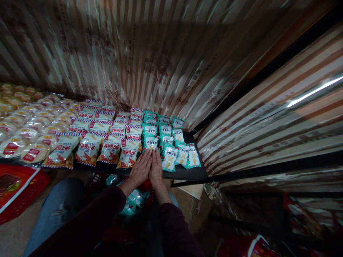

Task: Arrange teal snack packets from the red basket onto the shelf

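Observation:
Side by side at the shelf's front edge lie my left hand and my right hand, inner edges touching. Both have fingers stretched out flat, pointing away from me. Their fingertips rest on the lower part of a green-and-white snack packet, which they partly cover. Several more green packets stand in rows behind it and to its right, the front ones leaning. Left of my hands, white, red and blue-edged snack bags stand in rows on the black shelf.
Round wrapped crackers fill the shelf's left part. Below my arms, a red basket holds green packets. A red bag is at lower left. Striped plastic sheeting hangs behind; a dark frame bar slants at right.

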Tool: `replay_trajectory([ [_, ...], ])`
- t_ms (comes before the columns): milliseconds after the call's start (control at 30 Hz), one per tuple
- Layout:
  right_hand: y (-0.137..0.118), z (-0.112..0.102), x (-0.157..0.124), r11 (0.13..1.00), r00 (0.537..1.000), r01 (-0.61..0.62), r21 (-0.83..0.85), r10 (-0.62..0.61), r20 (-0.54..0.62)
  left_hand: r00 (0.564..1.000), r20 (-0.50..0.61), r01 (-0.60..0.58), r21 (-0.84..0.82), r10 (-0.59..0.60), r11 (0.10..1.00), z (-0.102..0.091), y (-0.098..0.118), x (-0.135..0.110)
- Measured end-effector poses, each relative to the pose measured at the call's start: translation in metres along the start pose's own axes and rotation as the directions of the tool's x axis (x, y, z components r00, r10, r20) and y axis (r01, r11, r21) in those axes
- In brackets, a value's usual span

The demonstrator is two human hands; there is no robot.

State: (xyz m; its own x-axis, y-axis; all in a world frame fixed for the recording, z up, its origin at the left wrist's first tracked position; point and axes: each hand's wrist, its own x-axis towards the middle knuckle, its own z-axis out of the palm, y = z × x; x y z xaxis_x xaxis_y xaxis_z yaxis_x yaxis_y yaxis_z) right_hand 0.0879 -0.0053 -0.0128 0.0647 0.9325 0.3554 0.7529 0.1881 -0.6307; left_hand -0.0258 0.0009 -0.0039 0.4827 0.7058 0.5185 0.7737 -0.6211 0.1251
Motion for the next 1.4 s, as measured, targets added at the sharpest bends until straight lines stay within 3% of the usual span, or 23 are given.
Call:
replay_trajectory([
  [533, 0.011, 0.009, -0.002, 0.997, 0.998, -0.029, 0.07, 0.033, -0.057, 0.999, -0.024, -0.037, 0.005, 0.037, 0.999, -0.003, 0.001, -0.001],
  [733, 0.01, 0.01, -0.006, 1.0, 0.998, 0.008, -0.021, -0.009, -0.066, 0.993, -0.104, -0.063, -0.055, 0.057, 0.997, -0.015, 0.002, -0.019],
  [867, 0.005, 0.01, -0.004, 0.988, 0.99, 0.107, -0.113, -0.116, -0.077, 0.989, -0.142, 0.039, -0.084, -0.051, 0.996, -0.034, -0.002, -0.034],
  [1067, -0.003, 0.009, -0.004, 0.963, 0.98, 0.157, -0.217, -0.179, -0.087, 0.958, -0.127, 0.248, -0.086, -0.257, 0.965, -0.051, -0.017, -0.047],
  [1400, -0.007, 0.012, -0.001, 0.937, 0.972, 0.185, -0.295, -0.218, -0.082, 0.943, -0.08, 0.319, -0.072, -0.324, 0.945, -0.054, -0.026, -0.052],
])
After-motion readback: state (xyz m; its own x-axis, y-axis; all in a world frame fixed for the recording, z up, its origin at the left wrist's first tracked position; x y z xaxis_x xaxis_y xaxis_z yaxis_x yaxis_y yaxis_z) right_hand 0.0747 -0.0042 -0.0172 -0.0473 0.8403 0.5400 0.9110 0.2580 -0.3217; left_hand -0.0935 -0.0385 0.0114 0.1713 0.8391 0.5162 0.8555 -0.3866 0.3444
